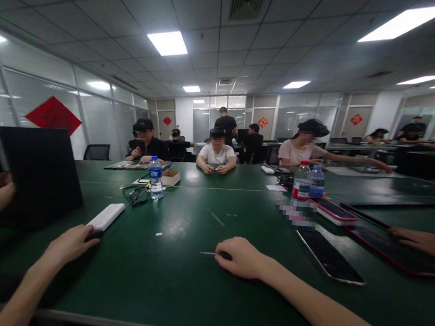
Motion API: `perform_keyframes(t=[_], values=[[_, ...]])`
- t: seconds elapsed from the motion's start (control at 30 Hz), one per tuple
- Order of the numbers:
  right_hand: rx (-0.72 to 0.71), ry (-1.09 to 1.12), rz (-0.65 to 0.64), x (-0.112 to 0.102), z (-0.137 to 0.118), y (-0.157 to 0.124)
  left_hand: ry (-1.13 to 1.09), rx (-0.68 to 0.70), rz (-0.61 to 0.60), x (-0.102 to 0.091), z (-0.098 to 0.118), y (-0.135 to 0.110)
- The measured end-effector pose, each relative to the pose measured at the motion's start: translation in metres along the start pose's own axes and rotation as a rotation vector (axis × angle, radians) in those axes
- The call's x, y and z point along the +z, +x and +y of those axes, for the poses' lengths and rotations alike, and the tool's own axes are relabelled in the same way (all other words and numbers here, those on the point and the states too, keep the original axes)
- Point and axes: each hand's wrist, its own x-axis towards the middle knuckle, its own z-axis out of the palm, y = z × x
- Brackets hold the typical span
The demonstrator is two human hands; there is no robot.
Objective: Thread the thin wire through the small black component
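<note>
- The near edge of the worktop (136,282) is seen along the bottom of the view, and a wide bare stretch of green is left between it and the slim tool (226,255).
- To the left of the tool, the open room is bounded by a white strip (107,217) and, farther out, a tall black panel (39,179); to its right, by a dark-screened phone (330,256) lying flat.
- The right hand (238,255) is rested low on the worktop, its forearm brought in from the lower right; its fingers are curled closed around the tool's dark handle.
- The left hand (70,242) is held palm down, well left of the tool, at the near end of the white strip; whether the strip is gripped or only touched cannot be told.
- The tool is held nearly level just above or on the worktop, its thin pale metal shaft pointed left and the handle mostly covered.
- Right of the tool, past the phone, a red-edged slab (393,251) is laid near another person's hand (418,240).
- Just beyond and left of the tool, a white scrap (158,234) is seen; farther back, dark cables (136,196), a water bottle (156,178) and a cardboard box (171,178) are grouped.
- Straight beyond the tool, a seated person in white (217,155) is seen across the worktop.
</note>
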Motion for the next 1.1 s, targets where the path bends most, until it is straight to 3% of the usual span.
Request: perform_keyframes(t=[0.13,0.27,0.53,0.67,0.8,0.97,1.1], values=[[0.004,0.011,-0.001,-0.002,-0.002,-0.001,0.006,-0.005,-0.018,0.008,-0.005,0.003],[-0.008,0.041,-0.004,-0.004,-0.003,-0.001,-0.026,0.033,-0.001,0.003,-0.003,-0.001],[-0.003,0.063,-0.014,-0.006,-0.004,-0.002,-0.173,0.090,0.203,-0.027,0.037,-0.021],[-0.005,0.048,-0.010,-0.008,-0.008,-0.003,-0.281,0.175,0.305,-0.037,0.083,-0.027],[-0.005,0.020,-0.011,-0.011,-0.010,-0.003,-0.404,0.338,0.362,-0.041,0.151,-0.025],[0.015,-0.040,-0.023,-0.011,-0.010,-0.005,-0.361,0.617,0.126,-0.039,0.233,-0.011],[0.049,-0.079,-0.029,-0.013,-0.013,-0.007,-0.329,0.769,0.012,-0.024,0.278,-0.005]])
